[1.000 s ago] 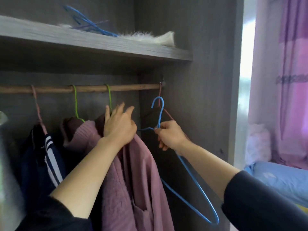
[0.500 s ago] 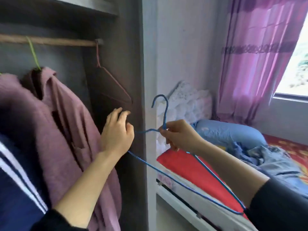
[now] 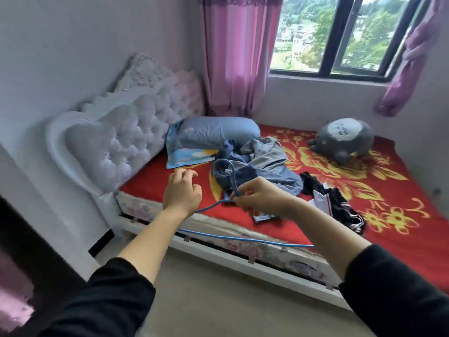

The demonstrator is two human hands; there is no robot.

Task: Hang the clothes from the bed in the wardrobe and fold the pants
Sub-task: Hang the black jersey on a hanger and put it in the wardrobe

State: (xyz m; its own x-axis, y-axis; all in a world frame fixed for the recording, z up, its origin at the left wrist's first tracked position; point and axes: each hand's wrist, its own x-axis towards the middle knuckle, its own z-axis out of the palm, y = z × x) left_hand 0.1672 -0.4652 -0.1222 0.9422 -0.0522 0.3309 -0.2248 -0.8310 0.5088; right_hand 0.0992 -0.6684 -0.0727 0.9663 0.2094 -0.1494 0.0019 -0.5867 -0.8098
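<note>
Item, risks: our left hand [image 3: 182,193] hangs over the bed [image 3: 150,178] edge with fingers loosely curled, holding nothing, so the blue hanger [image 3: 243,240] depends wholly on our right hand [image 3: 257,198], which pinches it at the neck just under the hook. We judge that the thin grip could let the frame swing or twist. The open hook could also snag the blue-grey clothes heap [image 3: 267,164] lying crumpled mid-bed beside the pillow [image 3: 218,132], and drag several pieces up together. The black garment [image 3: 335,203] near the bed edge could slide to the floor if the heap is tugged. Item, materials: tufted, padded pale headboard [image 3: 116,142]; smooth blue pillow; slim coated wire hanger, springy; limp, wrinkled woven cloth in the heap; red blanket with yellow flowers; round grey plush toy [image 3: 345,139], soft.
</note>
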